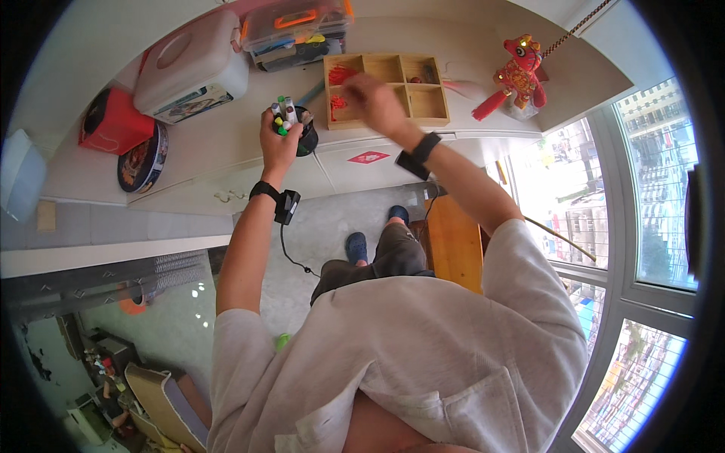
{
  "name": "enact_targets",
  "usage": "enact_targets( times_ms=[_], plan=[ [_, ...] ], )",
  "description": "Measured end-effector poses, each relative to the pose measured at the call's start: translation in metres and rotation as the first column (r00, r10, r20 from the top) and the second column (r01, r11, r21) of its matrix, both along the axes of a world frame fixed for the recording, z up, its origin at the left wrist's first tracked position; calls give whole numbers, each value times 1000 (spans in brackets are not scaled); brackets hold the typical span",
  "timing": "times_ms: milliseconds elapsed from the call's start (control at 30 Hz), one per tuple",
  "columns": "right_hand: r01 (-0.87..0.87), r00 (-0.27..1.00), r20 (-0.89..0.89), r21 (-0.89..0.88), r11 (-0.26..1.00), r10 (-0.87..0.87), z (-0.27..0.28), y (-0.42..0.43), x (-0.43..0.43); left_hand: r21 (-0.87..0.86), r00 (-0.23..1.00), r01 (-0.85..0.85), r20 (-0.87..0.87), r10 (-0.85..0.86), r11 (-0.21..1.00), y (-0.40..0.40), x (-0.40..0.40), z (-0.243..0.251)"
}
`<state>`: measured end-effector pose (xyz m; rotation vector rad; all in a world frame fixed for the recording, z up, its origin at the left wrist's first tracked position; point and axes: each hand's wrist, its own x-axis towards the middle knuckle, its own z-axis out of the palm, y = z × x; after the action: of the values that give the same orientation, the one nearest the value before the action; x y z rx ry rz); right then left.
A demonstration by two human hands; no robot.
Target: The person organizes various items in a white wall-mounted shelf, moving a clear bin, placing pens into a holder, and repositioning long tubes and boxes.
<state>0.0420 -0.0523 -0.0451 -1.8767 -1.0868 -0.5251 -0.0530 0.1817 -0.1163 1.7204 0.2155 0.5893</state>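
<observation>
My left hand (278,144) grips a bundle of marker pens (288,113), some with green, yellow and white ends. Right beside it stands a black pen cup (308,139). My right hand (374,105), blurred, hovers over the left and middle part of a wooden box with six compartments (427,102). Whether its fingers hold anything cannot be made out. Red tassels (341,74) lie in the box's back left compartment, and a red knotted ornament (338,102) in the front left one. Small dark items (416,79) sit in the back right compartment.
Along the back stand a clear toolbox with orange latches (297,34) and a white lidded plastic box (192,68). A red box (116,122) and a round tin (144,158) are at left. A red stuffed animal ornament (520,73) hangs at right by a wooden bench (453,243).
</observation>
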Motion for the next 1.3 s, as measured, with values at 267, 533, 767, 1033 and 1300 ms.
enact_targets(
  times_ms=[267, 533, 767, 1033, 1300],
  plan=[
    [403, 823, -190, -470, 785, -536, -42, -98, 141, -36, 1000, 5, 1, -5, 999, 1, 0, -4],
    [205, 868, -177, -722, 660, -463, -62, -81, 178, -43, 1000, 7, 1, -7, 999, 4, 0, -5],
    [291, 856, -63, -763, 577, -513, -64, -90, 176, -74, 999, 40, 18, -39, 996, -5, 3, 1],
    [313, 936, -213, 147, 938, -279, 0, -21, 39, 16, 1000, 1, -4, -1, 1000, -1, -2, 5],
    [-11, 975, -213, 222, 975, 59, -4, 56, -76, -54, 999, 33, 3, -33, 998, -6, 0, 8]
  ],
)
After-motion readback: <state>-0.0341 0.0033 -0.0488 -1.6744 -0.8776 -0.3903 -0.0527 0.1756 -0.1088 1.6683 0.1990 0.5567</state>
